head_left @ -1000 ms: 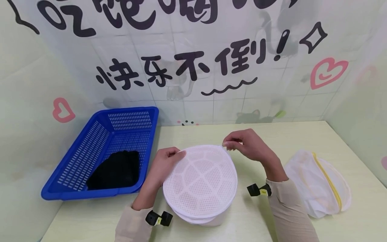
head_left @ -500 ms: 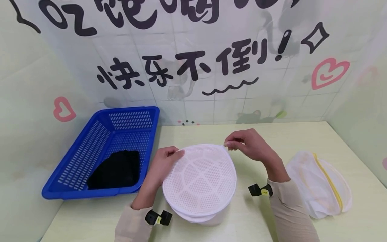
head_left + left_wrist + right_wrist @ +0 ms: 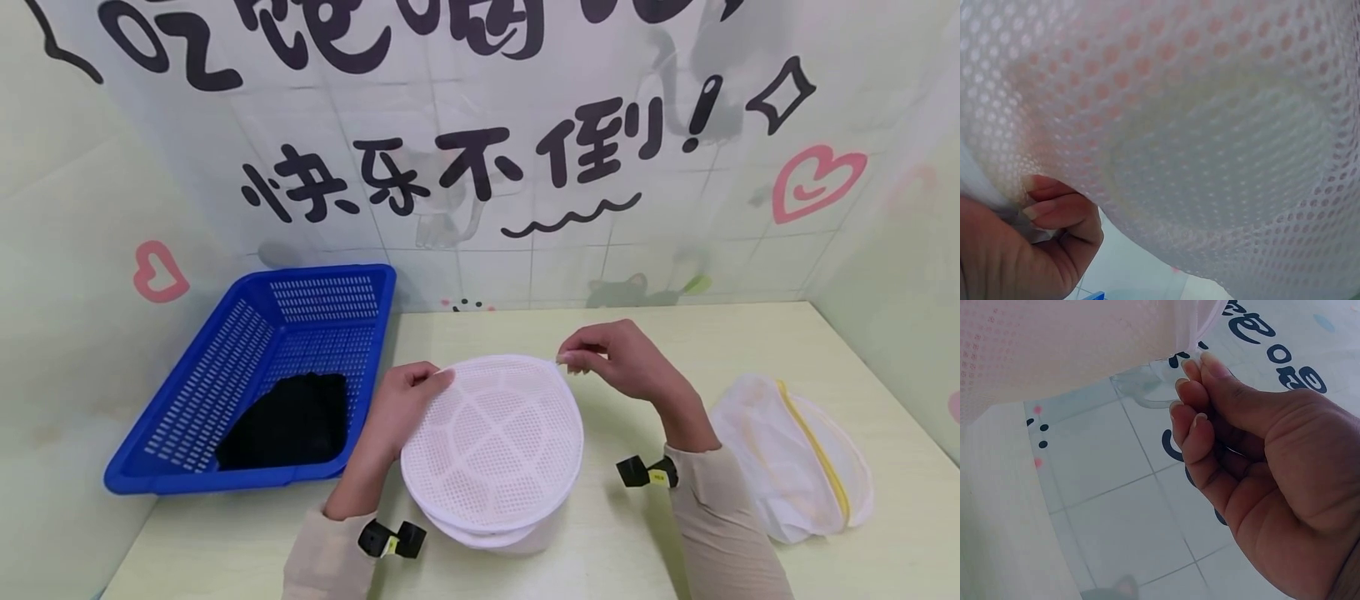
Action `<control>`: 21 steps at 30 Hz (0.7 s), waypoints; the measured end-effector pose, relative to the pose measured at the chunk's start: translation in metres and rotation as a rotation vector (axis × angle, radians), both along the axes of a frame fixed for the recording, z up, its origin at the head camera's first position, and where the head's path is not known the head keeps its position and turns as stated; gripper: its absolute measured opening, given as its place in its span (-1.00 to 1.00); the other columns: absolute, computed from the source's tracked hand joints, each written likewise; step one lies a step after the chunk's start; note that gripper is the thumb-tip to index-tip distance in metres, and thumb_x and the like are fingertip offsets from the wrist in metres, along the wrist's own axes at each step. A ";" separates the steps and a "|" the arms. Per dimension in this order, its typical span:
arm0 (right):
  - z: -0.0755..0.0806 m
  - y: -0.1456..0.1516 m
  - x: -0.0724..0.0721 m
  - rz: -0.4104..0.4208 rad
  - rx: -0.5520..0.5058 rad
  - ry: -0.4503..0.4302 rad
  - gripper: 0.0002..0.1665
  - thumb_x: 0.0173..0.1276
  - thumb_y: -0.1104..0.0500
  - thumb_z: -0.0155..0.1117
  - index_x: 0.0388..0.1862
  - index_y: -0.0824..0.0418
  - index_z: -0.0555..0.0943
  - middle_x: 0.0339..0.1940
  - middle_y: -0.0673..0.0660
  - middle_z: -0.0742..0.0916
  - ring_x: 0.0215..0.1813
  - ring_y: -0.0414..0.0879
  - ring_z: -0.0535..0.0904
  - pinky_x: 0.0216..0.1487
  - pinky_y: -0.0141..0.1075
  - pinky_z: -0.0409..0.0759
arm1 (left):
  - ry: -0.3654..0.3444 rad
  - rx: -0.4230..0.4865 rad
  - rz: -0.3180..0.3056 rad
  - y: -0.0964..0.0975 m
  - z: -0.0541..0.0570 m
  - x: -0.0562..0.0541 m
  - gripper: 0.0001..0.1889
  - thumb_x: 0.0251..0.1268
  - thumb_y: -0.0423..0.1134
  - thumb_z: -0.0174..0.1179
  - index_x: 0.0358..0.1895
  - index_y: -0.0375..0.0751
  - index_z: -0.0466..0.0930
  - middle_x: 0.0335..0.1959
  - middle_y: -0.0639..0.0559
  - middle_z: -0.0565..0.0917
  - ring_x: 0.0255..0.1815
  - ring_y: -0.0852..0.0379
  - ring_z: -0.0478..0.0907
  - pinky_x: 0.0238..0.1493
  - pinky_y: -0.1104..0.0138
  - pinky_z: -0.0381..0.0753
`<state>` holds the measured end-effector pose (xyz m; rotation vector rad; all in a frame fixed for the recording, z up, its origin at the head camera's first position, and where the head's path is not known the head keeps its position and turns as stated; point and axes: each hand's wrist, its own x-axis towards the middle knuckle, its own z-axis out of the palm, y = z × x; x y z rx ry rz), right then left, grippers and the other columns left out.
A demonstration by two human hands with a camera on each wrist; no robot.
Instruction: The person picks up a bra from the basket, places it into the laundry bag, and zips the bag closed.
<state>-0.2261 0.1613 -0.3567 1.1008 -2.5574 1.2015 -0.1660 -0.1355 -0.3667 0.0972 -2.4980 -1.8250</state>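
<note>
A round white mesh laundry bag stands tilted over the table in front of me, its ribbed circular face towards the head camera. My left hand grips its upper left rim, thumb lying on the mesh face. From the left wrist view, curled fingers pinch the bag's edge, and the honeycomb mesh fills most of the picture. At the upper right rim, my right hand pinches with thumb and forefinger. Its fingertips meet right at the bag's edge in the right wrist view; the small part between them is hidden.
A blue plastic basket with a black cloth inside stands at the left. Another white mesh bag with a yellow strip lies right of my right forearm. A printed wall covering rises behind the table.
The bag has shifted slightly left together with my left hand. My right hand stays at the upper right rim, almost still.
</note>
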 end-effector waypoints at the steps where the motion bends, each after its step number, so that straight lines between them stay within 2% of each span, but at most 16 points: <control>1: 0.000 0.000 0.000 0.000 -0.001 -0.003 -0.88 0.29 0.28 0.32 -0.36 0.05 0.70 -0.53 -0.15 0.65 -0.46 -0.23 0.56 -0.48 -0.33 0.47 | 0.000 0.001 0.000 0.000 0.000 0.000 -0.77 0.28 -0.23 0.23 -0.43 -0.35 0.64 -0.60 -0.04 0.51 -0.56 0.06 0.42 -0.55 0.31 0.37; 9: 0.000 0.000 0.001 0.002 -0.001 -0.016 -0.89 0.30 0.27 0.31 -0.36 0.06 0.70 -0.52 -0.15 0.65 -0.45 -0.22 0.56 -0.48 -0.33 0.46 | -0.005 0.002 0.011 -0.001 -0.002 -0.001 -0.77 0.28 -0.23 0.22 -0.46 -0.33 0.63 -0.61 -0.04 0.52 -0.57 0.05 0.42 -0.57 0.32 0.38; 16: 0.001 0.000 0.001 0.002 0.000 -0.022 -0.94 0.30 0.28 0.31 -0.34 0.15 0.71 -0.52 -0.14 0.65 -0.45 -0.22 0.56 -0.48 -0.33 0.47 | -0.013 -0.005 0.014 -0.001 0.000 -0.001 -0.77 0.28 -0.23 0.21 -0.45 -0.32 0.63 -0.60 -0.05 0.53 -0.55 0.05 0.42 -0.56 0.32 0.38; 21: 0.001 0.001 0.001 0.003 -0.002 -0.009 -0.91 0.29 0.27 0.31 -0.35 0.10 0.70 -0.53 -0.14 0.65 -0.46 -0.23 0.56 -0.48 -0.33 0.47 | -0.012 -0.026 0.024 -0.002 0.000 -0.001 -0.77 0.30 -0.22 0.21 -0.43 -0.32 0.64 -0.59 -0.04 0.54 -0.53 0.05 0.43 -0.53 0.31 0.39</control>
